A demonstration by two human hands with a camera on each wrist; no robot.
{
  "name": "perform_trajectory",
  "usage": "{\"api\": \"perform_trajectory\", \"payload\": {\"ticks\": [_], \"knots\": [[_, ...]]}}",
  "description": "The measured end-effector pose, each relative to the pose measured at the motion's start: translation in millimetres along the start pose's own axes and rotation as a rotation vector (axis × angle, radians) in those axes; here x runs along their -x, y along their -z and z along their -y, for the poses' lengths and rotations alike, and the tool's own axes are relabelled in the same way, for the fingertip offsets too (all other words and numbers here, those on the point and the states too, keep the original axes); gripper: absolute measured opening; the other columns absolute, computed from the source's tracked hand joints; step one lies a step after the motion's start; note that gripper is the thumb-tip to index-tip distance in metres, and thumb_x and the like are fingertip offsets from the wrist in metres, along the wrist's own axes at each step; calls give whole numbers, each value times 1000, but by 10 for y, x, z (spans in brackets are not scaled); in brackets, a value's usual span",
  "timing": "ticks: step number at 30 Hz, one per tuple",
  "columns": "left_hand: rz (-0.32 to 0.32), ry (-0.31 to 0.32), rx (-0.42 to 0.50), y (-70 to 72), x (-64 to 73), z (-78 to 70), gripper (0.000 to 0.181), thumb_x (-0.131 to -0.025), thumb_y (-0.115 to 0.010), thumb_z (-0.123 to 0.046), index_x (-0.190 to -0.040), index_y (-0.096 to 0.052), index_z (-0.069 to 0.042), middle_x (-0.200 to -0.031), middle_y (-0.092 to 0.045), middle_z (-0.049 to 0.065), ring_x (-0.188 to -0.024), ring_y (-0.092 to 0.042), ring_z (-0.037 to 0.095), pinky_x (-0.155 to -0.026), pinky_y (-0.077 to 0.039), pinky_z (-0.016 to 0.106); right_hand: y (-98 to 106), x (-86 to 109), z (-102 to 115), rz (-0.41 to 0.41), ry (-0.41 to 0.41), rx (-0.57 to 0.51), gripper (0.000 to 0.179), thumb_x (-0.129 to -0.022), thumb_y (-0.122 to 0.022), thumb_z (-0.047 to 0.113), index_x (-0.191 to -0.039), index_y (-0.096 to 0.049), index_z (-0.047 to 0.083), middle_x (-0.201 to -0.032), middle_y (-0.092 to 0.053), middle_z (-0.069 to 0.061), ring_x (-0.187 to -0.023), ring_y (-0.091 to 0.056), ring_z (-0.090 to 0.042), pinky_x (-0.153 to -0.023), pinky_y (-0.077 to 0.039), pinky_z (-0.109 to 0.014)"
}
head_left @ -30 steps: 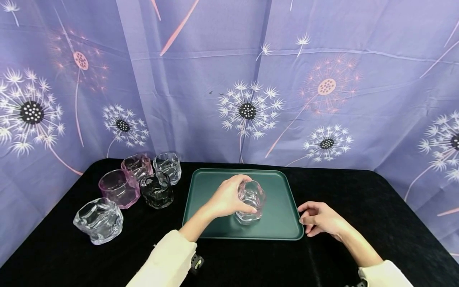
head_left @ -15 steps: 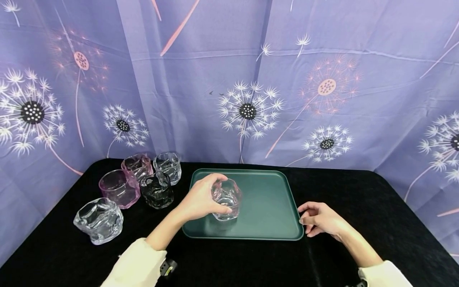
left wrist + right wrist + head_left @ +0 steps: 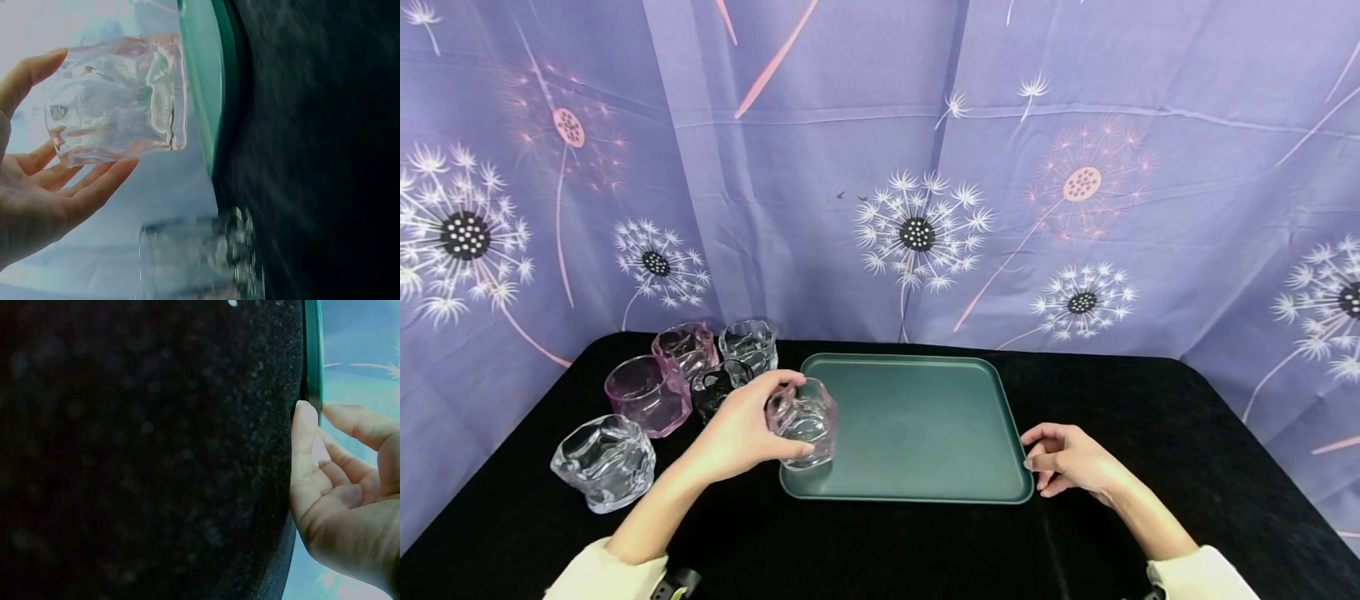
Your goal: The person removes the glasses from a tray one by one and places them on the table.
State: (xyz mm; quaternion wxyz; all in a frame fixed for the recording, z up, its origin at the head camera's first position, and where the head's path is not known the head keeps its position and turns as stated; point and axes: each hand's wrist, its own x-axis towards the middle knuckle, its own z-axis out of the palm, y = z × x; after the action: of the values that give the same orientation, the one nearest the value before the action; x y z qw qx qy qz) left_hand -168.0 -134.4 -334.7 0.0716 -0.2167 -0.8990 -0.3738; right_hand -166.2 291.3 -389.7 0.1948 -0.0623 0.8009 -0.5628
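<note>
My left hand [image 3: 741,433] grips a clear, faintly pink drinking glass [image 3: 808,425] between thumb and fingers. The glass is upright over the left edge of a green tray [image 3: 917,425]; in the left wrist view its base [image 3: 178,94] is raised a little off the tray. Just behind my hand stands a smoky dark glass [image 3: 711,392], partly hidden by it. At the tray's right front corner, my right hand [image 3: 1071,462] pinches the rim. The right wrist view has the tray rim [image 3: 314,356] running in between two of its fingertips.
More tumblers stand at the left of the black-covered table: a purple-pink glass [image 3: 651,400], a pink glass [image 3: 688,346], a clear glass [image 3: 751,346] at the back, and a wide clear glass [image 3: 606,467] nearer the front. A purple dandelion-print cloth [image 3: 820,208] hangs behind.
From over the tray's middle, my left hand has carried the glass leftward to the tray's left edge. My right hand and the tray have stayed in place.
</note>
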Motion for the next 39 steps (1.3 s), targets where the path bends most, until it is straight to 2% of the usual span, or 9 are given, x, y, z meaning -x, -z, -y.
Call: {"api": "perform_trajectory", "payload": {"ticks": [10, 14, 18, 25, 27, 28, 32, 34, 39], "knots": [[-72, 49, -107, 351, 405, 173, 70, -56, -86, -27, -117, -54, -13, -98, -61, 4, -76, -53, 15, -66, -43, 32, 2, 1, 1, -10, -16, 6, 38, -80, -62, 0, -111, -45, -14, -74, -59, -6, -57, -57, -17, -54, -53, -38], [-79, 69, -132, 430, 543, 254, 73, -56, -86, -32, -118, -53, -13, -103, -61, 6, -83, -55, 19, -69, -44, 36, 5, 1, 4, -4, -10, 5, 38, -81, -61, 0, -112, -44, -15, -74, -58, -6, -57, -57, -17, -54, -53, -38], [-94, 70, -163, 450, 632, 343, 75, -55, -87, -31, -119, -53, -11, -109, -60, 10, -93, -56, 24, -74, -44, 42, 5, -3, -4, -2, -9, 0, 38, -82, -60, 0, -112, -44, -15, -74, -58, -6, -57, -57, -17, -54, -53, -38], [-123, 57, -194, 464, 720, 443, 76, -52, -88, -27, -117, -53, -10, -105, -61, 11, -90, -56, 23, -70, -44, 38, 5, -11, -17, -2, -10, -3, 37, -83, -59, -1, -112, -44, -16, -75, -58, -6, -57, -57, -17, -54, -53, -38], [-120, 65, -193, 473, 731, 454, 76, -52, -88, -26, -118, -53, -10, -105, -61, 11, -77, -55, 17, -65, -43, 33, 4, -10, -15, -3, -9, -3, 37, -83, -59, -1, -113, -43, -16, -75, -59, -6, -57, -57, -17, -54, -53, -38], [-121, 68, -194, 477, 734, 459, 76, -52, -88, -26, -118, -52, -10, -104, -61, 11, -76, -55, 16, -64, -43, 33, 3, -8, -12, -2, -7, -3, 37, -82, -60, -1, -113, -43, -16, -75, -58, -6, -57, -57, -17, -54, -53, -38], [-113, 82, -193, 491, 742, 476, 75, -53, -88, -24, -118, -52, -9, -106, -60, 13, -76, -54, 18, -64, -43, 33, -4, 0, 2, 2, 1, -5, 37, -82, -60, -1, -112, -43, -16, -75, -59, -5, -57, -58, -17, -54, -53, -38], [-114, 83, -198, 493, 741, 488, 76, -53, -88, -24, -117, -52, -9, -107, -60, 13, -87, -55, 23, -67, -44, 36, -4, 3, 5, -2, -5, -3, 38, -82, -61, -1, -112, -44, -16, -74, -59, -5, -57, -58, -17, -54, -53, -38], [-122, 88, -196, 493, 734, 517, 76, -53, -88, -24, -118, -52, -10, -105, -61, 12, -88, -55, 24, -68, -44, 36, 3, 4, 1, -6, -12, 5, 38, -81, -62, 0, -111, -45, -15, -74, -59, -5, -57, -58, -17, -55, -53, -38]]}}
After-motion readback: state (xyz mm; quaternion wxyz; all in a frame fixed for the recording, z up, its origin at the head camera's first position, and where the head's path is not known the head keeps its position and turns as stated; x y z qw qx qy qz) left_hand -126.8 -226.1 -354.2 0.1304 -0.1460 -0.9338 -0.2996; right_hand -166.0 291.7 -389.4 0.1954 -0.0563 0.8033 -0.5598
